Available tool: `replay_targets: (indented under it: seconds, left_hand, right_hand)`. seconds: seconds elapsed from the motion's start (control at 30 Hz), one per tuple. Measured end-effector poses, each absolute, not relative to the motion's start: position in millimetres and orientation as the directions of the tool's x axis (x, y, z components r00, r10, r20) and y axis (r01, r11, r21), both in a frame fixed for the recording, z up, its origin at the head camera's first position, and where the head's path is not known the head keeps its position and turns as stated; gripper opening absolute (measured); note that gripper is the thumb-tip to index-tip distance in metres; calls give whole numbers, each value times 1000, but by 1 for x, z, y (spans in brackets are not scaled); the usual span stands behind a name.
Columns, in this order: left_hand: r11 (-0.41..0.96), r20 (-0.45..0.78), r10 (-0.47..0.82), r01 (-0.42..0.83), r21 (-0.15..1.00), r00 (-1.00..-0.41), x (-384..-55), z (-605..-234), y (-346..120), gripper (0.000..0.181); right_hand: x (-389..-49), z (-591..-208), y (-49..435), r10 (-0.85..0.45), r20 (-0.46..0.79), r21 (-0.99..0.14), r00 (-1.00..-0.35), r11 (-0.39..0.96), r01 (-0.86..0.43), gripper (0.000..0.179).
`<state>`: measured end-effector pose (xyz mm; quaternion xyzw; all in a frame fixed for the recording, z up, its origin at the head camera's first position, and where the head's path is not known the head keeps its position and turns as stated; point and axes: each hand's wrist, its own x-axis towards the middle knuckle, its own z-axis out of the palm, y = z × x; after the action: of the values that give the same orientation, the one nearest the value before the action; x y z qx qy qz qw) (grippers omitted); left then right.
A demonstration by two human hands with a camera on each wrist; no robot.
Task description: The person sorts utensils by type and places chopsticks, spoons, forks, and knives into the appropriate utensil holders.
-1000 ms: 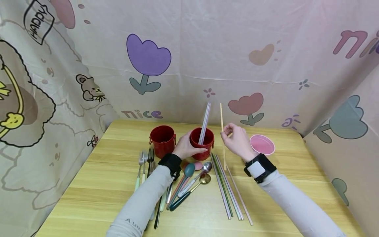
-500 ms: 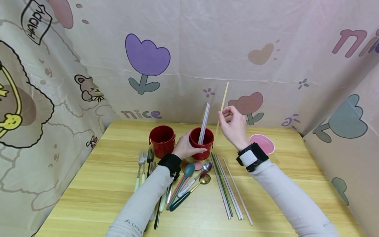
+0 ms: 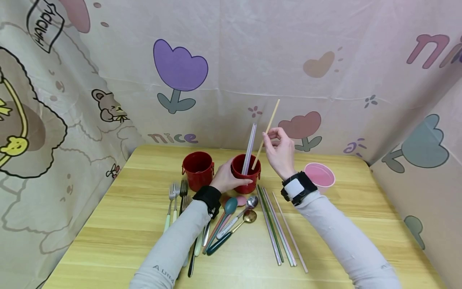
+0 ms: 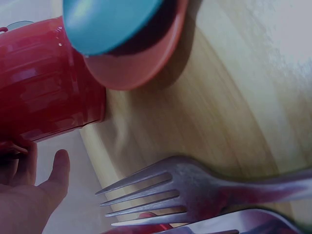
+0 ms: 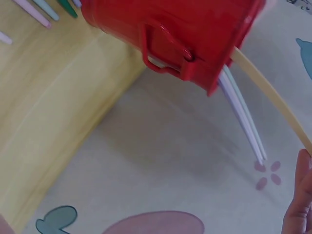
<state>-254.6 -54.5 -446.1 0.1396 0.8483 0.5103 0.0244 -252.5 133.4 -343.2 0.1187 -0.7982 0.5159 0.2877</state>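
My left hand [image 3: 226, 179] holds a small red bucket [image 3: 247, 187] by its left side, thumb across the front. A few pale lilac chopsticks [image 3: 250, 146] stand leaning in it. Between the fingertips of my right hand [image 3: 282, 152] is a yellowish chopstick [image 3: 273, 115], pinched near its middle and tilted. Its lower end is inside the bucket's mouth; the right wrist view shows this chopstick [image 5: 273, 96] crossing the rim beside the lilac ones. Several more chopsticks [image 3: 276, 224], lilac, green and pink, lie on the table below the right hand.
A second red bucket [image 3: 198, 176] stands to the left. Several forks [image 3: 172, 196] lie below it, partly under the left sleeve. Spoons, including a teal spoon [image 3: 231, 206] and a gold spoon [image 3: 249, 216], lie in front. A pink bowl [image 3: 320, 175] sits at the right.
My right hand has lifted the yellowish chopstick from above the table, moved left, and lowered its end into the right bucket. My left hand has kept its hold on the bucket.
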Motion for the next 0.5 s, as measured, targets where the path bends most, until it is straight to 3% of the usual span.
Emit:
replay_targets:
  seconds: [0.23,0.5]
  left_hand:
    - [435,93,266,206,877,-959,-253,-444,-54,82]
    - [434,96,267,209,877,-959,-253,-443,-55,81]
  right_hand:
    - [-257,-357,129,73,559,-718,-826,541,-438,20]
    - [-256,-375,137,2,393,-723,-920,619,-308,21]
